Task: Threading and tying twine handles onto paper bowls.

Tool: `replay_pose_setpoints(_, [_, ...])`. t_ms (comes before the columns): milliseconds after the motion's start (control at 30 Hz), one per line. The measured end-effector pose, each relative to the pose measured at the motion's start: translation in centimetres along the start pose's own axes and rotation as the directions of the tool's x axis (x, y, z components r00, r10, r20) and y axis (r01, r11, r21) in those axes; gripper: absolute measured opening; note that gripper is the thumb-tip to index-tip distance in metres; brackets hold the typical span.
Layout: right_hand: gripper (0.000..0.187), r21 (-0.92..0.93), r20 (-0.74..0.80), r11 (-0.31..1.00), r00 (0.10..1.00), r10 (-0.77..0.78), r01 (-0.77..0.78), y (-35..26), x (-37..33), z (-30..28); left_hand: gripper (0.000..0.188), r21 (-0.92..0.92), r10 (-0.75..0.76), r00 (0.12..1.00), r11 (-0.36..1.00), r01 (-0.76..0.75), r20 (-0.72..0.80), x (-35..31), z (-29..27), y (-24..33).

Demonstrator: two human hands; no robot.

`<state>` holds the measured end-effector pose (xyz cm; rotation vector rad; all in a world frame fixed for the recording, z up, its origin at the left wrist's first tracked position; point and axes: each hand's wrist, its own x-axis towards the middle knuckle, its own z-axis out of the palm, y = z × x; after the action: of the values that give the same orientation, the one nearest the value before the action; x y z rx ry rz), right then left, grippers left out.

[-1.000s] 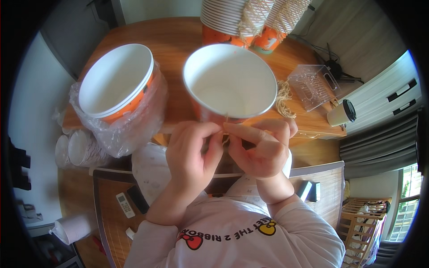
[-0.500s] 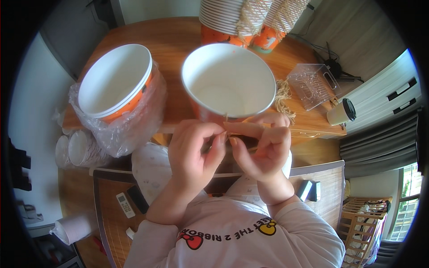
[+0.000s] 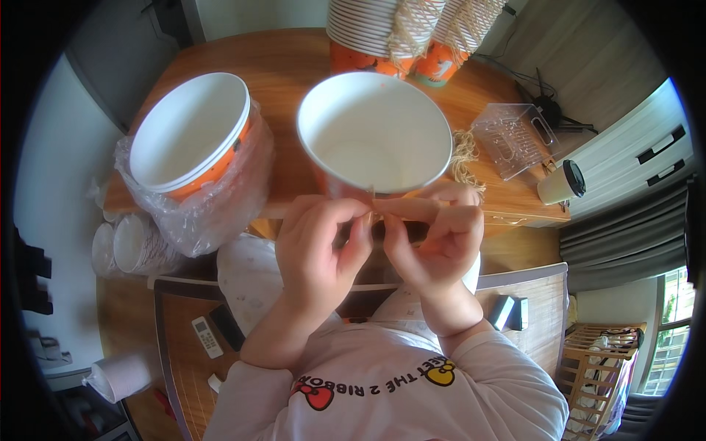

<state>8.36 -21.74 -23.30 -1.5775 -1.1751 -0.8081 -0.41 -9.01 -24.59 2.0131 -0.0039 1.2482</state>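
A large paper bucket (image 3: 375, 132), white inside with an orange outside, stands at the table's near edge. Just in front of its rim, my left hand (image 3: 316, 242) and my right hand (image 3: 437, 239) meet fingertip to fingertip. Both are closed in a pinch on a thin piece of beige twine (image 3: 373, 191), whose short end pokes up between them. Most of the twine is hidden by my fingers. A loose bundle of the same twine (image 3: 465, 158) lies right of the bucket.
At left, nested white-and-orange buckets (image 3: 190, 132) sit in a clear plastic bag (image 3: 220, 213). Tall bucket stacks (image 3: 371, 55) with twine hanging on them stand at the back. A clear plastic basket (image 3: 515, 140) and a lidded cup (image 3: 561, 184) are on the right.
My right thumb has risen toward the index finger, and the fingertips of both hands have drawn closer together. The buckets have stayed in place.
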Motion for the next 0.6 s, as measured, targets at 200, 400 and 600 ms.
replay_pose_setpoints(200, [0.042,0.093,0.034,0.995,0.998,0.044,-0.047,0.01,-0.01,-0.28,0.019,-0.055,-0.018,1.0,0.998,0.017,-0.015,0.0,0.16,0.08])
replay_pose_setpoints(400, [0.044,0.13,0.03,0.986,0.994,0.104,-0.107,0.1,-0.29,-0.02,0.019,-0.049,0.018,0.999,0.999,-0.02,-0.035,-0.14,0.42,-0.19])
replay_pose_setpoints(600, [0.044,-0.09,-0.036,0.996,0.999,0.008,-0.011,-0.36,-0.38,0.03,0.017,-0.078,-0.001,0.999,0.997,-0.003,-0.049,-0.35,0.8,-0.48])
